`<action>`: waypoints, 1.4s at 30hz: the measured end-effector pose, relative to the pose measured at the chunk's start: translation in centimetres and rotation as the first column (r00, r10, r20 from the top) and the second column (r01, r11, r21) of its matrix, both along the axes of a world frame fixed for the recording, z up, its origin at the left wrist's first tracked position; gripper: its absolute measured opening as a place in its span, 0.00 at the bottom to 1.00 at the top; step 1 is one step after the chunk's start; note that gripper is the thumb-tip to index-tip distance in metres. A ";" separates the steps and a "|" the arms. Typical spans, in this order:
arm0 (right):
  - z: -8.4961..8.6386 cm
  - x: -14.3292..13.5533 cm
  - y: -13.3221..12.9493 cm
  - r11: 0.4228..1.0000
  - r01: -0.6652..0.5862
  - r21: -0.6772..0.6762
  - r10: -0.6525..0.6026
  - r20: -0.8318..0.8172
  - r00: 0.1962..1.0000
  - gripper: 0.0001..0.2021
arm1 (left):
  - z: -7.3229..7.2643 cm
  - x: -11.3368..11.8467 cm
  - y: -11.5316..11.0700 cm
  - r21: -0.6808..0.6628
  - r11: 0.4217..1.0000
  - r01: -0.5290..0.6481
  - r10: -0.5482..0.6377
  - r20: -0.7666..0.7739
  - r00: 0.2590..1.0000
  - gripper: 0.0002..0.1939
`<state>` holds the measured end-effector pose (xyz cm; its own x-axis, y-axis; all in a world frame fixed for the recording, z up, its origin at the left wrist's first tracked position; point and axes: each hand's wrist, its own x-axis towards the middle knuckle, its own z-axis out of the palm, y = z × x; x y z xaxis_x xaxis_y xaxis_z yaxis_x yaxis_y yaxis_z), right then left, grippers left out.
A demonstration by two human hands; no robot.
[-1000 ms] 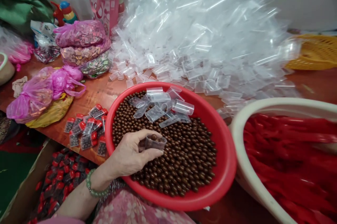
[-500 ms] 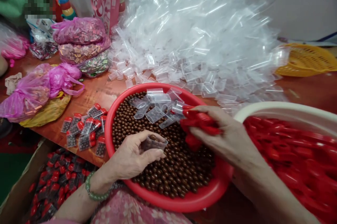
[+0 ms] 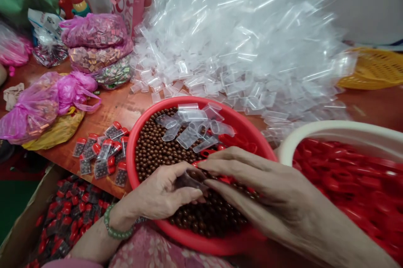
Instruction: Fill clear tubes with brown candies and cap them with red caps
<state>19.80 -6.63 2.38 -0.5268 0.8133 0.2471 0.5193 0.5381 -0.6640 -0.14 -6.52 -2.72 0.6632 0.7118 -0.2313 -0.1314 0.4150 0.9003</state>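
My left hand (image 3: 171, 192) is closed around a clear plastic tube (image 3: 190, 179), its mouth tilted toward the right. My right hand (image 3: 252, 188) reaches over the red basin (image 3: 217, 249) with fingers stretched out and the thumb apart, the tips at the tube's mouth. Anything small between those tips is hard to make out. Beneath both hands lie glossy brown balls (image 3: 154, 146). Several empty clear tubes (image 3: 192, 127) rest on the balls at the back of the basin. Red plastic caps (image 3: 242, 142) lie at its right side, partly behind my right hand.
A white tub (image 3: 315, 129) of red caps stands at right. Behind the basin rises a large heap of clear tubes (image 3: 239, 49). Filled, red-capped tubes (image 3: 105, 150) lie at left, above a box (image 3: 31, 205) of more. Pink bags (image 3: 34, 104) and a yellow basket (image 3: 374, 68) flank the heap.
My right hand has let go of a bunch of red caps, which now lie in the basin, and has moved left to the tube. My left hand still holds the tube.
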 end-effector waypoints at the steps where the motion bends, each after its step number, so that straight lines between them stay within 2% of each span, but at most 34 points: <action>1: 0.2 -0.5 0.1 0.999 -0.034 -0.019 0.034 -0.004 0.999 0.11 | 0.0 -0.1 0.0 0.040 0.999 0.015 -0.014 -0.012 1.000 0.09; 4: -0.3 -1.2 0.3 0.996 -0.091 -0.025 0.093 0.067 0.993 0.12 | 0.2 -0.6 0.0 0.163 0.984 0.071 -0.056 -0.097 0.994 0.11; 8: -1.0 -1.7 -0.4 0.991 -0.115 -0.067 0.126 0.207 0.970 0.07 | 0.7 -1.5 -0.5 0.278 0.942 0.186 -0.088 -0.331 0.940 0.11; 11: -1.3 -2.7 -1.1 0.996 -0.061 -0.066 0.075 0.250 0.965 0.05 | 1.0 -2.5 -0.8 0.301 0.912 0.280 -0.109 -0.479 0.871 0.09; 13: -1.8 -3.0 -1.4 0.999 0.009 -0.049 0.003 0.246 0.969 0.06 | 1.1 -3.3 -0.9 0.287 0.913 0.289 -0.108 -0.514 0.851 0.10; 17: -3.3 -1.3 -2.0 0.985 0.172 0.003 -0.167 0.259 0.951 0.10 | 1.2 -4.4 -0.5 0.226 0.958 0.178 -0.058 -0.455 0.889 0.12; 21: -4.6 2.5 -3.2 0.919 0.394 0.012 -0.386 0.228 0.894 0.08 | 1.1 -4.0 -0.2 0.119 0.990 0.075 -0.031 -0.337 0.941 0.09; 24: -5.0 3.8 -3.9 0.881 0.466 -0.088 -0.420 0.312 0.852 0.04 | 1.0 -3.3 -0.1 0.081 0.996 0.037 -0.009 -0.315 0.949 0.08; 29: -5.8 2.6 -4.2 0.840 0.512 -0.180 -0.391 0.453 0.801 0.10 | 1.3 -2.3 -0.2 0.064 0.998 0.001 0.016 -0.277 0.961 0.07; 32: -6.4 2.1 -4.1 0.830 0.516 -0.209 -0.408 0.402 0.820 0.10 | 1.2 -1.7 -0.4 0.047 0.999 -0.010 0.021 -0.251 0.968 0.07; 35: -6.5 2.2 -4.2 0.803 0.521 -0.290 -0.460 0.256 0.850 0.13 | 0.9 -1.2 -0.7 0.020 1.000 -0.022 0.026 -0.231 0.972 0.08; 37: -6.4 2.2 -4.4 0.767 0.545 -0.339 -0.540 0.117 0.833 0.15 | 0.7 -0.8 -1.0 -0.003 0.999 -0.042 0.041 -0.210 0.977 0.08; 39: -6.0 2.0 -4.4 0.750 0.558 -0.355 -0.598 -0.004 0.801 0.13 | 0.4 -0.2 -1.2 -0.014 0.998 -0.064 0.061 -0.188 0.980 0.09; 42: -5.5 1.5 -4.5 0.787 0.490 -0.375 -0.562 -0.105 0.821 0.05 | 0.1 0.9 -1.5 0.051 0.984 -0.169 0.176 -0.190 0.966 0.09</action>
<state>21.29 -11.16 -3.16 0.0389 0.9990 -0.0225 0.4954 -0.0388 -0.8678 0.76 -7.99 -2.58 0.4751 0.8211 -0.3163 -0.0206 0.3698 0.9289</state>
